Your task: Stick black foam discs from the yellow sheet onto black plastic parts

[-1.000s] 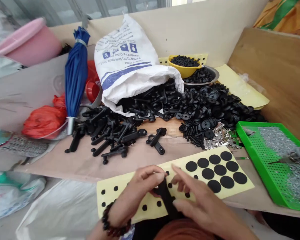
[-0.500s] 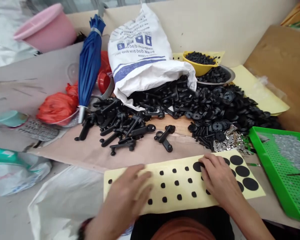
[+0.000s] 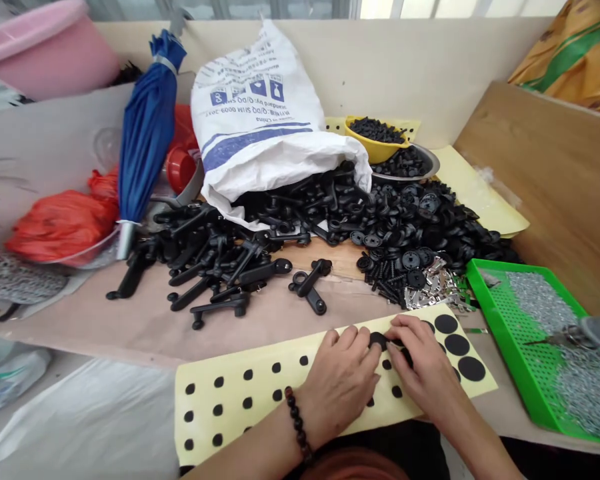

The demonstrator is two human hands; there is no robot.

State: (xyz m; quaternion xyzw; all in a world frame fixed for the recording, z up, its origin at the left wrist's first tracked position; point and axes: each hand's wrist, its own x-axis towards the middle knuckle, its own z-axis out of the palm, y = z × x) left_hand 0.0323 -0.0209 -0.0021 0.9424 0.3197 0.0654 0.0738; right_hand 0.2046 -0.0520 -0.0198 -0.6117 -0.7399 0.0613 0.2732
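A yellow backing sheet (image 3: 233, 393) lies at the front edge of the table, dotted with small black dots and large black discs. My left hand (image 3: 337, 383), with a dark bead bracelet (image 3: 297, 423) on its wrist, and my right hand (image 3: 423, 370) meet over one black disc (image 3: 379, 341), their fingertips touching it. Whether either hand grips it is hidden. Beyond the sheet, black plastic levers (image 3: 205, 267) and round black parts (image 3: 415, 227) spill from a white woven sack (image 3: 260, 113). Neither hand touches them.
At the right stands a green perforated tray (image 3: 485, 313) of small silver parts, with scissors (image 3: 565, 337) over it. A yellow bowl (image 3: 375, 137) sits in a metal bowl (image 3: 420, 163). A blue folded umbrella (image 3: 147, 127), red bag (image 3: 63, 227) and pink bucket (image 3: 43, 57) stand farther left.
The black strip held between my hands a second ago is no longer visible. My hands, flat and apart on the sheet half a second ago, have come together over one disc.
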